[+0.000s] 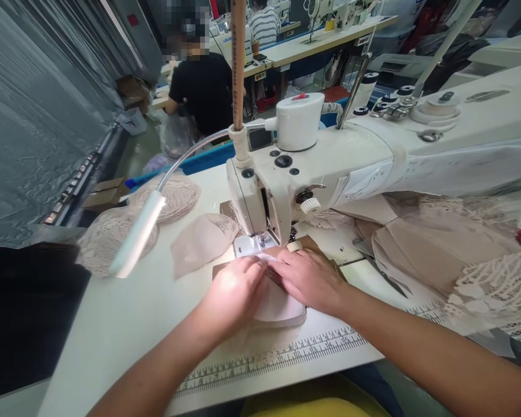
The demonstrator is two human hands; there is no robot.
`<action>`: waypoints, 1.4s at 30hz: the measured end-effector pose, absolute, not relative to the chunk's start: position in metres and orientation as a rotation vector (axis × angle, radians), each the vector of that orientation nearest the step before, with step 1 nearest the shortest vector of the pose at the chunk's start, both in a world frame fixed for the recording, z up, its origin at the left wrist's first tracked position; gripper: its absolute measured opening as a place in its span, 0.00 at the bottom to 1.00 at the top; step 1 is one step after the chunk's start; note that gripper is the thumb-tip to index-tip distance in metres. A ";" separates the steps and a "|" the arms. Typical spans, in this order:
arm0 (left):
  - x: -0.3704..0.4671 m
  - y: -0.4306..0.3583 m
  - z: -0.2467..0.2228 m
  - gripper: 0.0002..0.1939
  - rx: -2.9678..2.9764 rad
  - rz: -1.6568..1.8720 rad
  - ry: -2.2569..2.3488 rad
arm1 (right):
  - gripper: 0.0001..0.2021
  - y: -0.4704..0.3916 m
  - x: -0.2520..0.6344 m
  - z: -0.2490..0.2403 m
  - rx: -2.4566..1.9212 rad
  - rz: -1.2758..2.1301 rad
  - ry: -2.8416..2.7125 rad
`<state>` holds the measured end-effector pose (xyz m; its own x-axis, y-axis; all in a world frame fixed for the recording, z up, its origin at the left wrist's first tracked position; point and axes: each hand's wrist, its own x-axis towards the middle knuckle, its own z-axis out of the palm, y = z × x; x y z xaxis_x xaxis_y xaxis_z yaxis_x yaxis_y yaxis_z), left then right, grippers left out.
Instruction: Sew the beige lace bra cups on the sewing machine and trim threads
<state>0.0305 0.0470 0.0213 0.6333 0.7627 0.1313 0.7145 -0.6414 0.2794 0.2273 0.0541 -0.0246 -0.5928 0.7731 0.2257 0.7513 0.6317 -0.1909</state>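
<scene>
My left hand [237, 289] is closed on a pale pink fabric piece [278, 302] just in front of the needle area [260, 240] of a white sewing machine [351, 142]. From the other side, my right hand [310, 279] grips the same piece, with its fingertips close to the left ones. Part of the cloth is hidden under both hands, and its curved lower edge shows between them. Left of the needle plate [243, 246] lies a sheer beige cup-shaped fabric piece [206, 240].
Stacked lace pieces [173, 197] lie left beneath a bendable lamp [139, 234]. Scissors [388, 278], sheer fabric [421, 249] and lace [495, 289] are on the right. A printed ruler [282, 362] runs along the table's front. A person in black [204, 87] sits beyond.
</scene>
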 end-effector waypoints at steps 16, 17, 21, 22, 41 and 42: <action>0.019 0.075 0.001 0.25 2.780 0.166 1.119 | 0.14 0.061 0.217 -0.018 -1.405 0.159 -2.522; 0.018 0.077 0.001 0.24 2.781 0.158 1.096 | 0.14 0.061 0.217 -0.018 -1.417 0.149 -2.510; 0.015 0.086 0.003 0.20 2.753 0.094 1.037 | 0.14 0.060 0.215 -0.017 -1.437 0.115 -2.455; 0.014 0.088 0.004 0.19 2.747 0.076 1.024 | 0.14 0.060 0.215 -0.016 -1.435 0.111 -2.449; 0.018 0.067 0.004 0.15 2.804 0.286 0.989 | 0.16 0.061 0.228 -0.023 -1.172 0.262 -2.432; 0.017 0.067 0.005 0.15 2.799 0.295 0.987 | 0.16 0.061 0.228 -0.022 -1.159 0.275 -2.452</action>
<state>0.0175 0.0666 0.0046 0.7630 0.6327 0.1323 0.6014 -0.7699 0.2134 0.2276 0.0610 -0.0224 -0.5691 0.7728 0.2810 0.6913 0.6346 -0.3455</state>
